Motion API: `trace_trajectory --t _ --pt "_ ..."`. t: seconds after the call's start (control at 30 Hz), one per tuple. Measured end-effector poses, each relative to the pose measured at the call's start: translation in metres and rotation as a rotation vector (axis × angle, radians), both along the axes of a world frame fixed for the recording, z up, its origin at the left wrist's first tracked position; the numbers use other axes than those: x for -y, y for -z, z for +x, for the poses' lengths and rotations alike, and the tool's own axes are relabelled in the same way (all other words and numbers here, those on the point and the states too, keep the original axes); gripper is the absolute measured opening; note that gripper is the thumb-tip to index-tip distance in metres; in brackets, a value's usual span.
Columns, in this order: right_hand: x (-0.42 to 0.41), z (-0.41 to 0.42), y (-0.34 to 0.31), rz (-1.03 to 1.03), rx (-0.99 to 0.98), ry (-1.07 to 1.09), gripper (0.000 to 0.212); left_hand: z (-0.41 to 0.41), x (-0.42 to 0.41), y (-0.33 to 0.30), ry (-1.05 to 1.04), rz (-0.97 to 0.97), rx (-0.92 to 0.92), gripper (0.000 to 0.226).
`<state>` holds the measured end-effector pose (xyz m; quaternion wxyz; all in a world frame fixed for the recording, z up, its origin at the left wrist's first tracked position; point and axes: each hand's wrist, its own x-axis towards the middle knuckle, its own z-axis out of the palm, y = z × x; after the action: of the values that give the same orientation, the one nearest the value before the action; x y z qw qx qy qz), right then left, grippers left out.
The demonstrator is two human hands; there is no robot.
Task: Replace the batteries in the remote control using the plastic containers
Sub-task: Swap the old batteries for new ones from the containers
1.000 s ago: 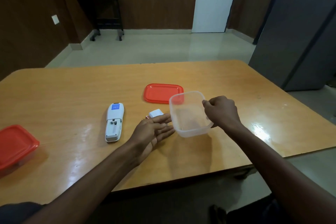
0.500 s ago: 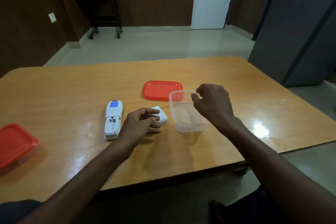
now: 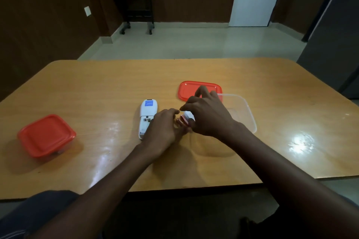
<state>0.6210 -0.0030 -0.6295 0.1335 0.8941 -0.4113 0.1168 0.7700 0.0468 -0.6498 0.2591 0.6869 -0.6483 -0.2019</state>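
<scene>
On the counter [image 3: 97, 91]: closed tub [image 3: 46, 135] far left, open tub [image 3: 245, 114] and lid [image 3: 189, 89] at right, remote [image 3: 146, 117] between, face down, battery bay bare. Both hands just beside remote: left hand [image 3: 165, 130] curled near its bay, right hand [image 3: 206, 116] seemingly pinching a small white-and-red piece [image 3: 186, 118], probably battery pack, grip partly hidden. Best to keep piece low over counter, free one cell at a time, check polarity marks before pressing into bay.
</scene>
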Motion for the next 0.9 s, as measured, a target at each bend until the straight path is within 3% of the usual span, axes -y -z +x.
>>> trace_trajectory --t 0.17,0.3,0.63,0.9 --pt "0.011 0.011 0.0 0.132 -0.182 0.031 0.041 -0.003 0.003 0.001 0.005 -0.04 0.056 0.031" --pt "0.013 0.013 -0.003 0.201 -0.214 0.016 0.039 0.001 0.002 -0.002 0.003 -0.045 0.085 0.025" --pt "0.011 0.011 -0.003 0.238 -0.138 0.011 0.039 0.005 -0.006 -0.007 0.018 0.026 0.111 0.038" --pt "0.012 0.013 0.002 0.267 -0.029 0.034 0.018 0.018 -0.003 -0.009 -0.08 -0.047 0.014 0.045"
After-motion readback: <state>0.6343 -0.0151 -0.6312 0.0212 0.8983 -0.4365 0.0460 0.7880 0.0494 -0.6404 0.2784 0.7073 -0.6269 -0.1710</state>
